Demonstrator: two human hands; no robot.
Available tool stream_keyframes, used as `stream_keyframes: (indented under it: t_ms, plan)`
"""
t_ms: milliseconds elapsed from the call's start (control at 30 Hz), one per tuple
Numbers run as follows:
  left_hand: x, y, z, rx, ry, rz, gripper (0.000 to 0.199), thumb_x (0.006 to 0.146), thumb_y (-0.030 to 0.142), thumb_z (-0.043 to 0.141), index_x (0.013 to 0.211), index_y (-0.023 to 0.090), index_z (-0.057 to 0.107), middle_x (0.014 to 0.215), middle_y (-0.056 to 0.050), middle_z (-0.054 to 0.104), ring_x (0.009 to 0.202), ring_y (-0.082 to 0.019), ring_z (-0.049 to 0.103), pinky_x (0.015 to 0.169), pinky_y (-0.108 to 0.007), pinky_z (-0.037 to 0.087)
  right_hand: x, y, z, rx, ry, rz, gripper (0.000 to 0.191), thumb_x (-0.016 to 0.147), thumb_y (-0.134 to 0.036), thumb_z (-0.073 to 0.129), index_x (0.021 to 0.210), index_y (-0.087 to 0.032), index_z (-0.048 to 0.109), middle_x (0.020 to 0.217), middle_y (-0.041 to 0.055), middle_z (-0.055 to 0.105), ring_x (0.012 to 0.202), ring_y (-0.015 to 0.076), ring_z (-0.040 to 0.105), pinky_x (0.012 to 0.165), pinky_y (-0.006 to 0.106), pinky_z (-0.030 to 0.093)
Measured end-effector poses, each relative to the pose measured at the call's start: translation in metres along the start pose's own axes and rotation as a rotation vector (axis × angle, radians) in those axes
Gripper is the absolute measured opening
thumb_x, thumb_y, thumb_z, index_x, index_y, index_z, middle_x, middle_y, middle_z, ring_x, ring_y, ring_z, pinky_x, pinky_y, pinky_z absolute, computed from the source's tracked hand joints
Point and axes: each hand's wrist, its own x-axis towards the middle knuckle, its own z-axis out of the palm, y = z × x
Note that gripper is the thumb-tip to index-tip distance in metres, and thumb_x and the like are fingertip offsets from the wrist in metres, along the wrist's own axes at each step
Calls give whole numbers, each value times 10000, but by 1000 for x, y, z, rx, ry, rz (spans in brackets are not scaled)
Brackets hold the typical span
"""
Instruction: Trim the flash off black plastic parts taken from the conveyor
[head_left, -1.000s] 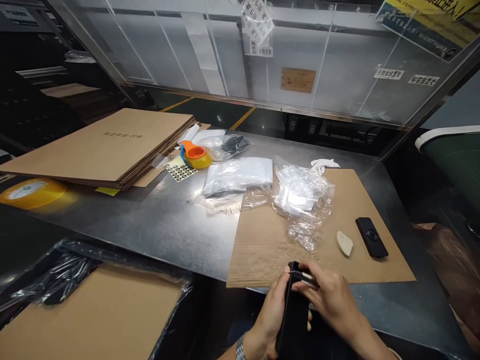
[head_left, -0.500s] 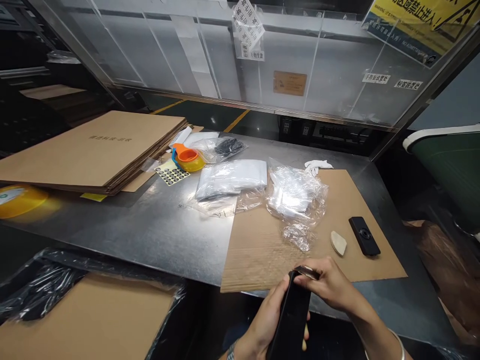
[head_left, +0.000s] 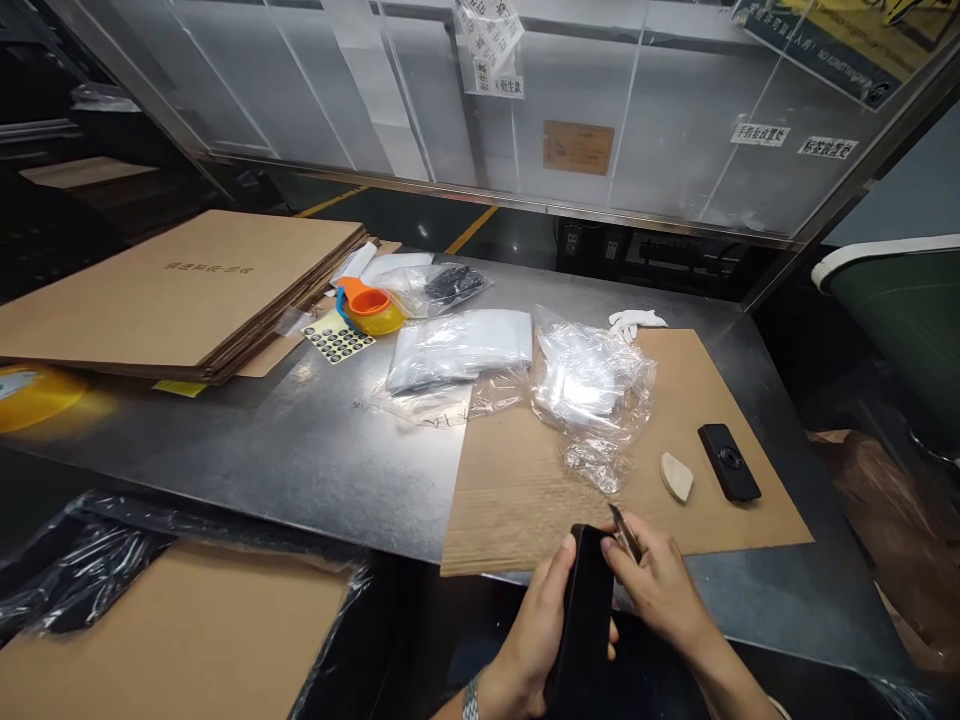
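My left hand is wrapped round a long black box-shaped part, held tilted at the table's front edge. Its fingertips show on the far side of the part. Between the thumb and fingers of my right hand is a small pointed metal blade, just beside the upper end of the black part. The right thumb and fingers are close to that end; whether they touch it I cannot tell. Further off on the cardboard sheet lie a beige wedge-shaped block and a black part with a round centre.
Clear plastic bags and a bagged white stack lie mid-table. Beyond are a tape dispenser, a sticker sheet and a white glove. Flattened cartons fill the left. A lined box stands below the front edge.
My right hand has moved slightly right, and the blade has swung from lying across the black part's end to pointing up beside it. My left hand still grips the part.
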Motion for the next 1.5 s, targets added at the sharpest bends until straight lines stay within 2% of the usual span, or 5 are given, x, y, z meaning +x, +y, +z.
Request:
stream_keyframes:
  t_ms: [333,567,800,1167,1500]
  plan:
    - [2,3,-4,-155,38,202,404,782,512,551,901,129,602,619,-46,674,489,-151,612,506,-243,478,-22,16,34,399,-13,101,538,783,-365,620,1257,-245,396,765,-29,508,675,129,504,634,254,441]
    - [10,8,-4,-243,-78,-112,640,807,649,353,652,86,615,482,-98,621,407,-174,595,414,-241,455,-51,21,45,836,-88,196,888,588,-449,776,1344,-281,341,986,24,522,736,114,513,701,256,424]
    - [11,19,-8,-279,-95,-128,658,868,566,313,673,31,642,535,-85,634,379,-125,585,386,-190,461,-47,16,5,603,-31,252,504,743,-464,656,1179,-233,552,773,-27,449,527,46,332,482,200,266]
    - [10,11,-9,-223,-210,-198,642,844,591,343,747,39,655,631,-76,642,433,-141,605,375,-218,491,8,0,-8,538,-84,225,585,768,-584,558,1108,-108,536,529,-88,412,384,19,210,373,188,123]
    - [9,8,-6,-70,-201,-123,647,824,617,352,764,46,651,634,-82,633,411,-125,586,356,-197,469,10,2,-13,444,-190,131,421,751,-465,631,977,-111,627,605,-38,490,539,78,445,525,213,344]
